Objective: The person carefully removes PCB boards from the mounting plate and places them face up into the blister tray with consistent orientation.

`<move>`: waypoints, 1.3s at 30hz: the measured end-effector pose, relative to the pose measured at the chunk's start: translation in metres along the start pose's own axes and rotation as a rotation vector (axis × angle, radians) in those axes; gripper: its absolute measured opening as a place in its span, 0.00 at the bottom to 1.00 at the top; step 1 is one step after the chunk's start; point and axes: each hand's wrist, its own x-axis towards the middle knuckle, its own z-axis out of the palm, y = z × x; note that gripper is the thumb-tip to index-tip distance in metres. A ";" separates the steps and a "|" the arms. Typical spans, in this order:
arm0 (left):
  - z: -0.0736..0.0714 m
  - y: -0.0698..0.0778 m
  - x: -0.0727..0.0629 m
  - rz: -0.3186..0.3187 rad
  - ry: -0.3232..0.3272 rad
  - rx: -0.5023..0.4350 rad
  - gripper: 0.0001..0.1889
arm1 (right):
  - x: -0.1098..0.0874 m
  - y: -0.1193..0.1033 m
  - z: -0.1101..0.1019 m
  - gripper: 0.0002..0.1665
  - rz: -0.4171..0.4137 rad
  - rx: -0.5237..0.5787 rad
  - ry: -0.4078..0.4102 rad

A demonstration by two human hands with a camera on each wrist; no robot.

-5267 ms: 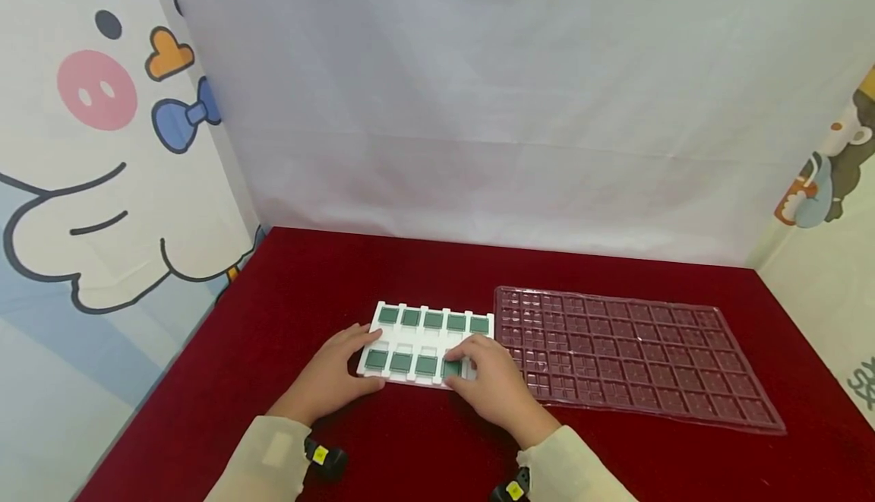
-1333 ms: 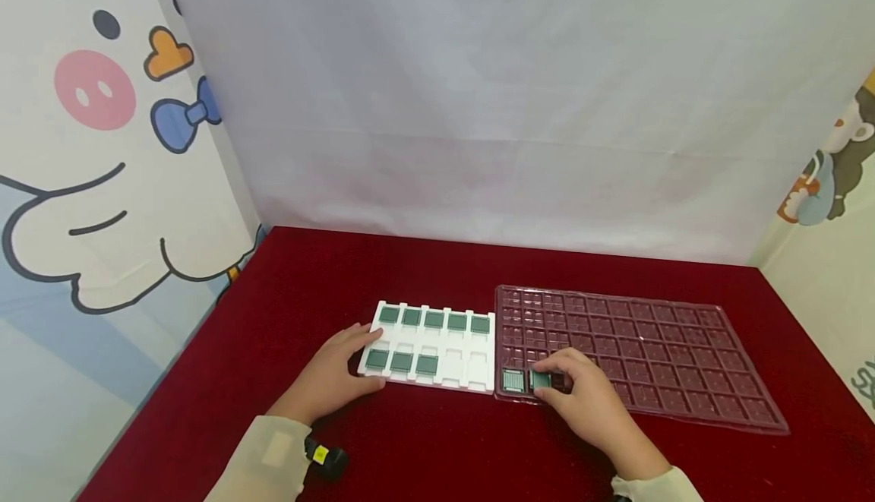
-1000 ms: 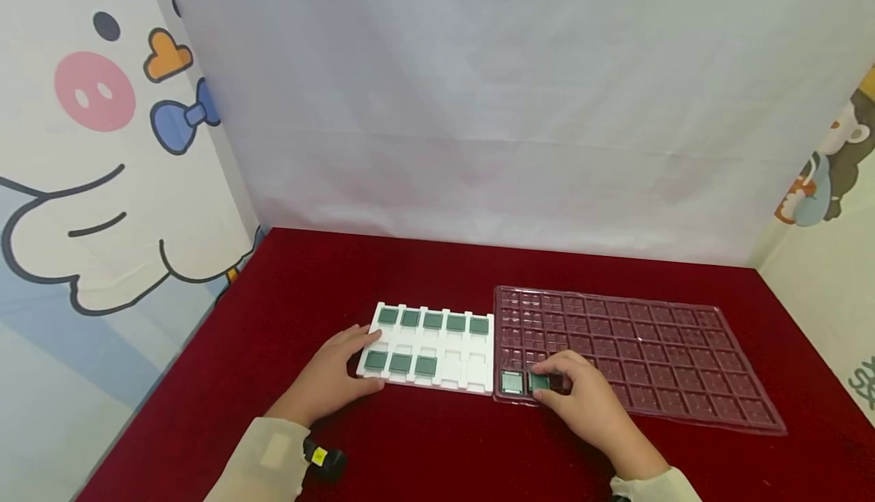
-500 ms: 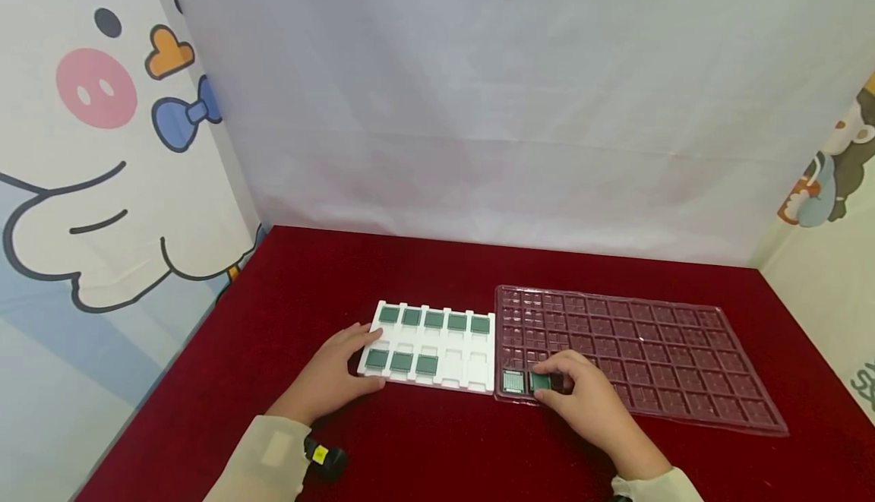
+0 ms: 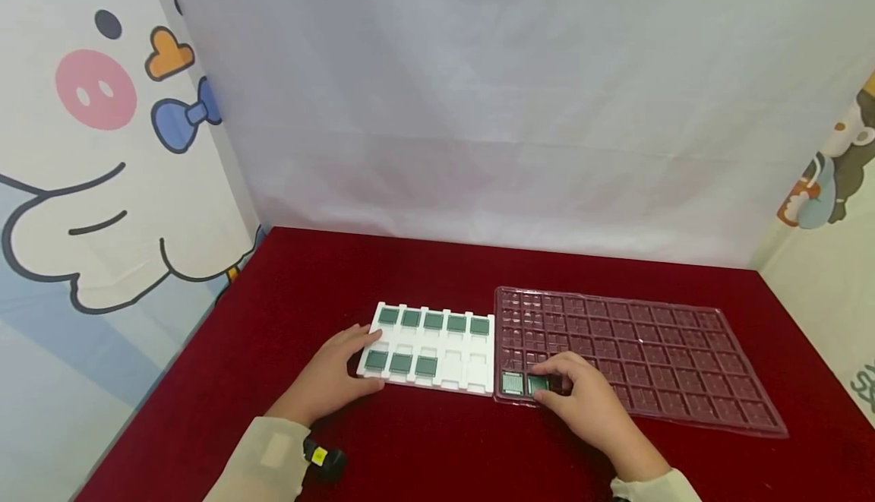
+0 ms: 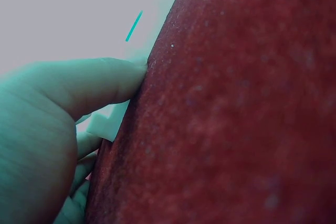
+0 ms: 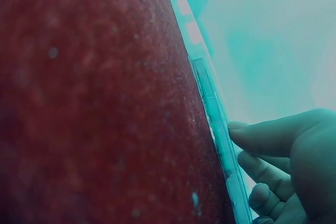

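My left hand (image 5: 330, 374) holds the left end of a white tray (image 5: 403, 337), its thumb at the front corner and a finger on the left edge. Small square green chips with comb-like edges fill the tray's back row; three more, one of them a green chip (image 5: 426, 366), sit in its front row. At the front left of a clear plastic tray (image 5: 629, 396), my right hand (image 5: 584, 396) pinches another green chip (image 5: 537, 385), low in the second cell. A striped, lighter chip (image 5: 513, 383) lies in the corner cell beside it.
Both trays lie side by side on a dark red cloth (image 5: 410, 449), with the clear tray on the right. A white curtain (image 5: 478, 107) hangs behind. A cartoon-printed panel (image 5: 123, 183) stands on the left, and a thin cable runs near the cloth's back left corner.
From over the white tray's front row, my right hand has moved right to the clear tray with a chip. Lately that chip sits flatter in its cell. The left hand stays put.
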 end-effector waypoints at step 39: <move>0.004 -0.004 0.004 0.005 0.002 -0.004 0.42 | 0.018 -0.031 0.029 0.17 -0.087 0.055 0.037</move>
